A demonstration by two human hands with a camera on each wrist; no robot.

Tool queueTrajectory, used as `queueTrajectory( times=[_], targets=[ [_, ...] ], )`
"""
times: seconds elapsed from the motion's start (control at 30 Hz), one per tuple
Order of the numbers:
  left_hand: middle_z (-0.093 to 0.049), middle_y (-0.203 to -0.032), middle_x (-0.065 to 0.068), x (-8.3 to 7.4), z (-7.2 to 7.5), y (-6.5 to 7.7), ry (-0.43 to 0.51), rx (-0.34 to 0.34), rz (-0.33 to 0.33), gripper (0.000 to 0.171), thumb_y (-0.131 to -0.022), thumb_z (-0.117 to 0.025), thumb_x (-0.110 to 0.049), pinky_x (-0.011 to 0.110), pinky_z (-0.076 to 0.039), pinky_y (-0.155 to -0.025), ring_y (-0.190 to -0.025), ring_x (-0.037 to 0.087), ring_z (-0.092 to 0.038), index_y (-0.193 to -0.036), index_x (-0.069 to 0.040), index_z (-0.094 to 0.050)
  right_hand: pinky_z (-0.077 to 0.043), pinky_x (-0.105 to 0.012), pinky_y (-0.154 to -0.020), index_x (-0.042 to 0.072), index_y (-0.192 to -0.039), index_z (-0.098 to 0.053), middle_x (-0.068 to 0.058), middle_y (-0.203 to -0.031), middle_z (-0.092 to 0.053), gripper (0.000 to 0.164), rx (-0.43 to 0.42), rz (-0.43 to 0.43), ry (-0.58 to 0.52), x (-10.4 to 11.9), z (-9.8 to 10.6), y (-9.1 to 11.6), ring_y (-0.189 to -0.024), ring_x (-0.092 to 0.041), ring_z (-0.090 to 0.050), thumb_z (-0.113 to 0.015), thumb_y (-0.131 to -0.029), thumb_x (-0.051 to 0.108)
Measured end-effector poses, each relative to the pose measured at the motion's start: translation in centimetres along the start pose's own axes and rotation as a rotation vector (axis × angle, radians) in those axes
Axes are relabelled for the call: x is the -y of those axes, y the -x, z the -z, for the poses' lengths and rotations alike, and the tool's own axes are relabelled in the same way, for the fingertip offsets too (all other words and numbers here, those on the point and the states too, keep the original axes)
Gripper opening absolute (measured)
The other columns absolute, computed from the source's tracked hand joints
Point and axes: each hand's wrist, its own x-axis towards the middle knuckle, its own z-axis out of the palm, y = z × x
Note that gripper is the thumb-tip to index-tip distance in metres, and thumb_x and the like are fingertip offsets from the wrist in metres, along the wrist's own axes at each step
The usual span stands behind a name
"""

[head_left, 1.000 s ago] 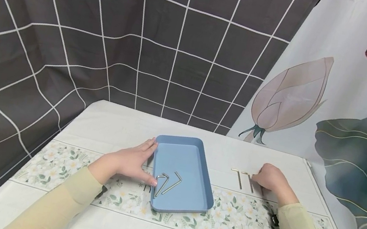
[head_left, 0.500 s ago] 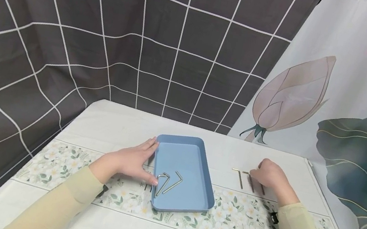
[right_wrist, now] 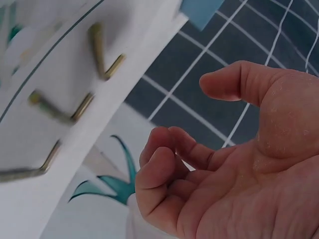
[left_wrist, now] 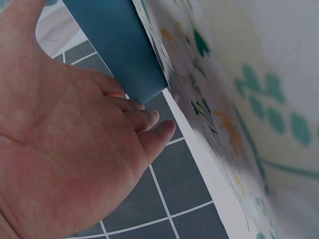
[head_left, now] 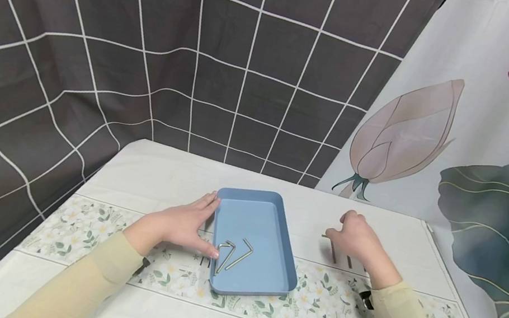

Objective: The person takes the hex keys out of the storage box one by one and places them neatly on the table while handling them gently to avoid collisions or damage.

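Observation:
The blue tray [head_left: 254, 216] sits mid-table with a few L-shaped metal hex keys [head_left: 239, 257] in its near left part. My left hand [head_left: 183, 226] rests against the tray's left side, fingers extended along the wall, thumb at the rim. To the right, three more hex keys [right_wrist: 102, 57] lie in a row on the tablecloth. Over that row hovers my right hand [head_left: 358, 240], holding nothing, with thumb spread away from loosely curled fingers. In the head view it partly covers the row, and the leftmost hex key [head_left: 333, 251] shows just below its fingertips.
A white tablecloth [head_left: 171, 167] with a floral band covers the table. Behind it hangs a dark curtain [head_left: 216, 84] with a white grid. A white curtain [head_left: 397, 190] printed with a flower bud and leaf hangs at the right.
My right hand has moved left along the row, from the rightmost hex key toward the leftmost, and its thumb has parted from the fingers. My left hand and the tray have stayed put.

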Motion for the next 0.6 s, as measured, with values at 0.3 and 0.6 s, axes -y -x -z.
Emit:
queueTrajectory(
  times=[0.3, 0.6],
  targets=[
    [0.004, -0.186, 0.019, 0.0, 0.0, -0.1, -0.001, -0.001, -0.003, 0.143, -0.084, -0.082, -0.08, 0.06, -0.026, -0.133, -0.171, 0.038, -0.005, -0.178, -0.001, -0.009, -0.058, -0.06, -0.089, -0.019, -0.128, -0.054, -0.037, -0.123, -0.059, 0.056, -0.024, 0.049, -0.029, 2.9, -0.5, 0.9, -0.092, -0.039, -0.063, -0.069, -0.097, 0.026],
    [0.004, -0.186, 0.019, 0.0, 0.0, 0.0, 0.001, -0.001, -0.006, 0.141, -0.085, -0.081, -0.08, 0.061, -0.027, -0.133, -0.171, 0.038, -0.005, -0.177, 0.0, -0.01, -0.058, -0.061, -0.093, -0.017, -0.125, -0.058, -0.034, -0.12, -0.064, 0.054, -0.087, 0.147, -0.021, 5.7, -1.0, 1.8, -0.099, -0.043, -0.068, -0.071, -0.095, 0.027]
  ],
)
